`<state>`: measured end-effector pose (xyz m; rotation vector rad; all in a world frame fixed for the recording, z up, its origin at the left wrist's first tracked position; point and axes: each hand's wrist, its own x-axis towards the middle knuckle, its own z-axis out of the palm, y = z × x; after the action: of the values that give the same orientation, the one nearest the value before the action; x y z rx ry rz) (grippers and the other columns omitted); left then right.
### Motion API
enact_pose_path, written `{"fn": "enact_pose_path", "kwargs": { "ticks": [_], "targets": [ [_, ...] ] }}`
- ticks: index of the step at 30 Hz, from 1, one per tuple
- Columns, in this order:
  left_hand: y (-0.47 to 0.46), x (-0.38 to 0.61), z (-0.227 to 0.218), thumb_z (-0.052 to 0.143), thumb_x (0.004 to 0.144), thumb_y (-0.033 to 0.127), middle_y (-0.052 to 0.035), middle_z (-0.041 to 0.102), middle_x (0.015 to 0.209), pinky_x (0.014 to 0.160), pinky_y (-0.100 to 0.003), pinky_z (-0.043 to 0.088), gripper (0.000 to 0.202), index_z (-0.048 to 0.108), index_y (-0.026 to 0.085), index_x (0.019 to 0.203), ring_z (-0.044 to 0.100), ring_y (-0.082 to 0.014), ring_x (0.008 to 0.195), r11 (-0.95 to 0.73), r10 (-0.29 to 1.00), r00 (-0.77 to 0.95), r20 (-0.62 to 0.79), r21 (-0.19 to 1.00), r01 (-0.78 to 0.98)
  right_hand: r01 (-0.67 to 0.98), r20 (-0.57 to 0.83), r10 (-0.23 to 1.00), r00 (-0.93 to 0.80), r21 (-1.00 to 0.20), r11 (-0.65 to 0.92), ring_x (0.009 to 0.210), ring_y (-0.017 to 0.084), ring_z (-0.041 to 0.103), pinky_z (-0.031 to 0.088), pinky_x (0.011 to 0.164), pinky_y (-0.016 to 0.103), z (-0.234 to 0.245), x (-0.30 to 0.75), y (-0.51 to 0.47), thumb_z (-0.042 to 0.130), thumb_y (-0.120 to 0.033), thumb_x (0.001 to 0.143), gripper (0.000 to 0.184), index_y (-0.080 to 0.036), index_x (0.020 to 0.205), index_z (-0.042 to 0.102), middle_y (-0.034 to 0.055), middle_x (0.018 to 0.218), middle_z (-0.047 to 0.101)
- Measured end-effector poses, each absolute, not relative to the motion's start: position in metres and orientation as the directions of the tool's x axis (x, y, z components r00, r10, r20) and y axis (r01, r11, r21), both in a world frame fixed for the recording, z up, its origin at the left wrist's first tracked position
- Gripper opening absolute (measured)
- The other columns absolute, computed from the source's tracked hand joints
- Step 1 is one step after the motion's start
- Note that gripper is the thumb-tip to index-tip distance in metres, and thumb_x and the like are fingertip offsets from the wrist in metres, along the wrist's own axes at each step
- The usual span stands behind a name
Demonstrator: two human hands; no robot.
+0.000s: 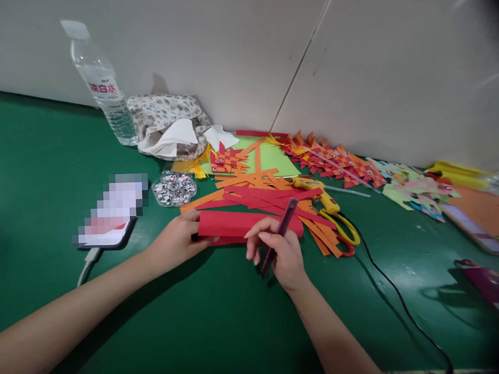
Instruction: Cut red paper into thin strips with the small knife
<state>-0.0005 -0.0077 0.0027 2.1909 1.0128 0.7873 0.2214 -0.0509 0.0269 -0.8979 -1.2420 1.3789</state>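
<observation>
My left hand [180,238] is closed on the left end of a red sheet of paper [226,223], which is folded or curled over lengthwise. Between the fingers of my right hand [280,254] is a slim dark pen [289,215], slanting with its upper end away from me; whether it has a cap I cannot tell. That hand is in front of the paper's right part and partly hides it. Just beyond the paper lies a loose pile of red paper strips [258,197] and orange paper strips [322,236].
A yellow glue gun [319,193] and yellow-handled scissors [349,227] lie right of the strips, with a black cord trailing forward. Left are a phone [115,213] on a cable, a dish of googly eyes [175,188] and a water bottle [102,86]. Woven paper pieces [334,159] line the wall.
</observation>
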Motion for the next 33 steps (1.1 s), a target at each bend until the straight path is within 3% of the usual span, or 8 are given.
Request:
{"fn": "enact_pose_path", "kwargs": {
  "ticks": [7, 13, 16, 20, 24, 28, 33],
  "targets": [
    [-0.009, 0.003, 0.006, 0.071, 0.073, 0.037, -0.0056, 0.068, 0.117, 0.087, -0.037, 0.053, 0.047, 0.06, 0.022, 0.116, 0.066, -0.0254, 0.102, -0.37, 0.895, 0.422, 0.144, 0.769, 0.521, -0.206, 0.155, 0.968, -0.198, -0.972, 0.114, 0.055, 0.014, 0.06, 0.048, 0.053, 0.026, 0.021, 0.214, -0.055, 0.044, -0.034, 0.088, 0.033, -0.017, 0.074, 0.069, 0.0035, 0.063, 0.066],
    [-0.009, -0.001, 0.0, 0.077, 0.071, 0.042, -0.0132, 0.048, 0.137, 0.105, -0.049, 0.04, 0.09, 0.027, 0.023, 0.144, 0.047, -0.0316, 0.126, -0.458, 0.888, 0.312, 0.337, 0.616, 0.641, -0.108, 0.075, 0.996, -0.049, -0.992, 0.069, 0.038, 0.011, 0.05, 0.034, 0.035, 0.021, 0.021, 0.216, -0.055, 0.039, -0.046, 0.089, 0.044, -0.018, 0.066, 0.065, -0.0005, 0.046, 0.054],
    [-0.009, -0.001, 0.002, 0.07, 0.08, 0.036, -0.0118, 0.045, 0.141, 0.108, -0.047, 0.037, 0.076, 0.029, 0.026, 0.143, 0.042, -0.03, 0.131, -0.593, 0.805, 0.433, 0.406, 0.532, 0.604, -0.066, 0.048, 0.998, 0.045, -0.997, 0.051, 0.033, 0.01, 0.047, 0.031, 0.033, 0.02, 0.023, 0.213, -0.053, 0.04, -0.048, 0.09, 0.045, -0.019, 0.065, 0.061, -0.0016, 0.041, 0.053],
    [-0.009, 0.0, 0.003, 0.061, 0.087, 0.026, -0.0095, 0.053, 0.135, 0.104, -0.042, 0.041, 0.056, 0.04, 0.025, 0.138, 0.049, -0.026, 0.124, -0.654, 0.749, 0.555, 0.362, 0.535, 0.534, -0.044, 0.112, 0.982, 0.152, -0.992, 0.12, 0.039, 0.011, 0.054, 0.043, 0.041, 0.022, 0.027, 0.209, -0.05, 0.043, -0.048, 0.093, 0.04, -0.019, 0.072, 0.059, -0.0001, 0.049, 0.062],
    [-0.009, -0.001, 0.004, 0.063, 0.086, 0.035, -0.0103, 0.057, 0.129, 0.101, -0.042, 0.042, 0.048, 0.051, 0.023, 0.131, 0.052, -0.0263, 0.12, -0.668, 0.734, 0.578, 0.357, 0.536, 0.517, -0.085, 0.135, 0.97, 0.203, -0.984, 0.155, 0.049, 0.014, 0.064, 0.052, 0.05, 0.027, 0.028, 0.21, -0.047, 0.048, -0.044, 0.092, 0.03, -0.019, 0.081, 0.06, 0.0018, 0.062, 0.069],
    [-0.008, -0.002, 0.007, 0.056, 0.092, 0.034, -0.0087, 0.062, 0.122, 0.097, -0.041, 0.044, 0.027, 0.064, 0.023, 0.116, 0.056, -0.024, 0.114, -0.701, 0.702, 0.606, 0.374, 0.513, 0.496, -0.094, 0.157, 0.966, 0.204, -0.979, 0.179, 0.051, 0.014, 0.065, 0.055, 0.054, 0.027, 0.027, 0.212, -0.044, 0.064, -0.038, 0.085, 0.019, -0.021, 0.08, 0.058, -0.0017, 0.063, 0.068],
    [-0.005, -0.003, 0.007, 0.053, 0.093, 0.027, -0.0076, 0.065, 0.119, 0.094, -0.041, 0.045, 0.022, 0.068, 0.026, 0.11, 0.059, -0.0234, 0.111, -0.718, 0.688, 0.618, 0.381, 0.485, 0.5, 0.027, 0.162, 0.974, 0.156, -0.987, 0.16, 0.053, 0.013, 0.064, 0.052, 0.053, 0.024, 0.023, 0.212, -0.044, 0.078, -0.034, 0.073, 0.026, -0.021, 0.07, 0.057, -0.0041, 0.058, 0.062]
  ]
}}
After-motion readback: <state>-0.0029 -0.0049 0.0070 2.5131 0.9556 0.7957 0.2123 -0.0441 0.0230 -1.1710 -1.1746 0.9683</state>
